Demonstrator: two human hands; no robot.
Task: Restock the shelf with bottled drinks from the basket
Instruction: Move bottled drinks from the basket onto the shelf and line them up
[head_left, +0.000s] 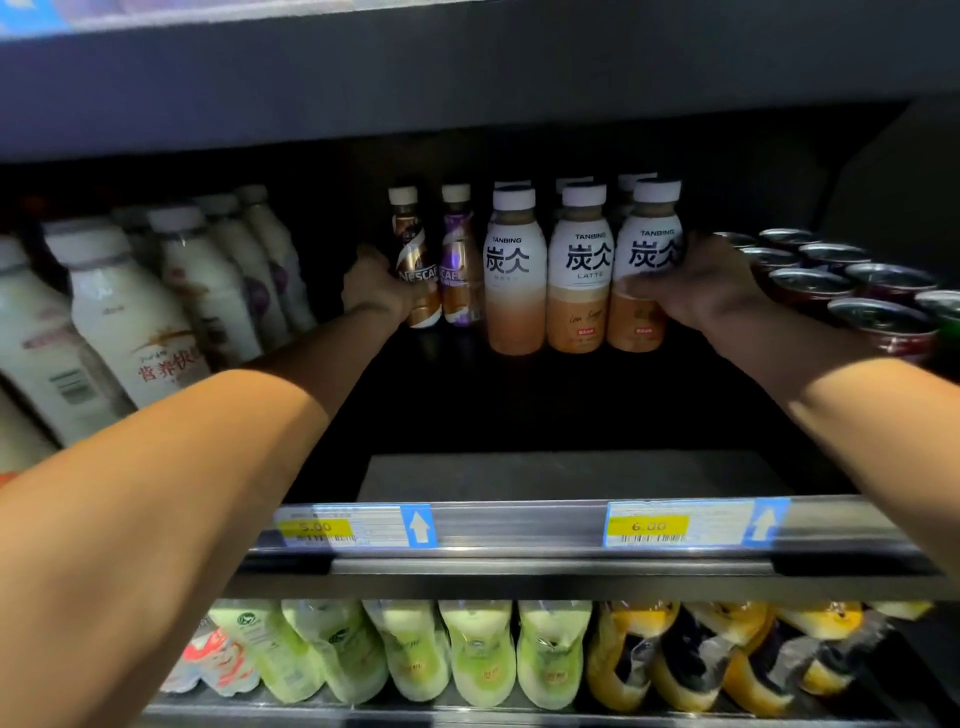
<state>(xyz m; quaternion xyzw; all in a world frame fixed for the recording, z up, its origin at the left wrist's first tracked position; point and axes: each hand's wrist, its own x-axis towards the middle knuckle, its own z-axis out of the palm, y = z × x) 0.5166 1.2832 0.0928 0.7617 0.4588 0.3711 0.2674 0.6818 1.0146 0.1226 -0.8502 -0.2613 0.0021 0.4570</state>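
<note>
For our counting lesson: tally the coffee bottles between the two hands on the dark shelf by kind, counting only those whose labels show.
Slim coffee bottles: 2 (left hand grips one)
Wide latte bottles: 3 (right hand grips one)
Total: 5

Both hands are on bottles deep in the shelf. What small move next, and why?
Probably slide both bottles forward: the left hand grips the Nescafe bottle, the right hand grips the rightmost latte bottle, both stand upright far back, and the shelf in front of them is bare.
</note>
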